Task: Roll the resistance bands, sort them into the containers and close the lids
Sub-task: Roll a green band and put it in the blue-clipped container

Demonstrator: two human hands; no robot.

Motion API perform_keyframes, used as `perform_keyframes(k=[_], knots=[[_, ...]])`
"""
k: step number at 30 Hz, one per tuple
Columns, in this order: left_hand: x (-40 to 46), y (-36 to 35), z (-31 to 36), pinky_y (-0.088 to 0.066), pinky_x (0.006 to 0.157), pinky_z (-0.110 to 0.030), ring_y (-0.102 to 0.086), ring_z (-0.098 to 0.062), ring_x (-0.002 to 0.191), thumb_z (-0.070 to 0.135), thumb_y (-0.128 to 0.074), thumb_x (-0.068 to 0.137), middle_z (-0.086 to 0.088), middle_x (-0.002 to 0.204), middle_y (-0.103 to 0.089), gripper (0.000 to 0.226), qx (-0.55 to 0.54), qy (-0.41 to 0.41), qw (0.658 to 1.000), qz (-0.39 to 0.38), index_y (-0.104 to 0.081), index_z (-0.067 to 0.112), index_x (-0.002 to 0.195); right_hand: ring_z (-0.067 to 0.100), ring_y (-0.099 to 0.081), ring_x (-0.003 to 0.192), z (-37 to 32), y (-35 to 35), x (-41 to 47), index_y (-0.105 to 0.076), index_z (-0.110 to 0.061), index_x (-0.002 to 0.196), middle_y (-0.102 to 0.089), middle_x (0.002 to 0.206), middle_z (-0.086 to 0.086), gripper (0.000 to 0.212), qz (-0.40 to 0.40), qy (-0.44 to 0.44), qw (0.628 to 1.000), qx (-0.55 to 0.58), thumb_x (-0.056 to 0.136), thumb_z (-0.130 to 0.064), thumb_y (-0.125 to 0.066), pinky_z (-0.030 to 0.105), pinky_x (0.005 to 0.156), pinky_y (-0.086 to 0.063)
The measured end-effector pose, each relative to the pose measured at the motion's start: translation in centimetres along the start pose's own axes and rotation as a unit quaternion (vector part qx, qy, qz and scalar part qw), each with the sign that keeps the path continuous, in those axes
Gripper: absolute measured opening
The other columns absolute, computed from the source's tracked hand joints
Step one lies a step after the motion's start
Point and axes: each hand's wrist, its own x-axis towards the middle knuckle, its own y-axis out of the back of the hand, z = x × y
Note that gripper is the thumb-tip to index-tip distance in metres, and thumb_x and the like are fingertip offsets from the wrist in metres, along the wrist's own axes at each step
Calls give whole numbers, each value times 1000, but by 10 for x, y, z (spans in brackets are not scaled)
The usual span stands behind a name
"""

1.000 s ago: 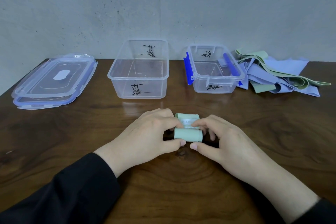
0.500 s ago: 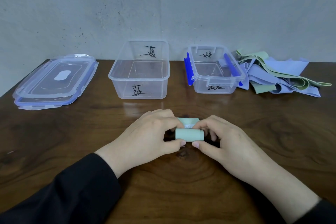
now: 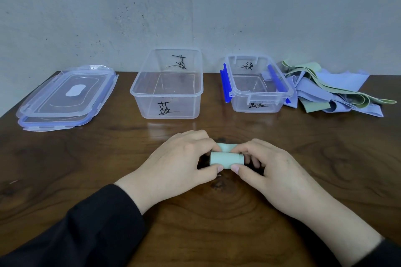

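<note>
1. The green band roll (image 3: 226, 159) is pinched at its ends by the left hand (image 3: 184, 162) and right hand (image 3: 273, 171), low over the table (image 3: 65, 169).
2. Its long axis runs left-right.
3. Both open containers (image 3: 167, 93) are straight ahead, well apart from it; neither hand looks much nearer.

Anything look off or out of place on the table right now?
Nothing stands out. Both hands, left and right, hold the green band roll square on the table. Both boxes, the larger and the smaller, stand upright and open, the lids stacked left, loose bands heaped right.
</note>
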Motion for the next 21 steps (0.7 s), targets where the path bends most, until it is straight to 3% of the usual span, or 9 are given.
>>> perform_keyframes(k=[7, 14, 21], knots=[[2, 0, 1, -45, 79, -26, -49, -6, 92, 56, -51, 91, 17, 96, -51, 36, 21, 5, 1000, 7, -63, 39, 120, 5, -52, 83, 1, -1, 5, -62, -41, 114, -48, 83, -17, 25, 7, 2, 1000, -30, 92, -49, -54, 18, 65, -41], [3, -4, 0, -46, 81, -32, -50, -7, 90, 56, -44, 91, 16, 91, -50, 40, 22, 16, 999, 20, -65, 35, 118, 4, -51, 82, -2, -1, 10, -53, -41, 102, -52, 81, -14, 14, 11, -9, 1000, -24, 90, -45, -59, 19, 62, -42], [4, -1, 1, -47, 69, -27, -48, -4, 83, 51, -55, 89, 15, 89, -49, 18, -15, 38, 998, 46, -51, 40, 102, 4, -52, 74, -3, -1, 16, -60, -42, 101, -52, 76, -12, 12, 24, -21, 999, -32, 92, -46, -56, 21, 61, -43]])
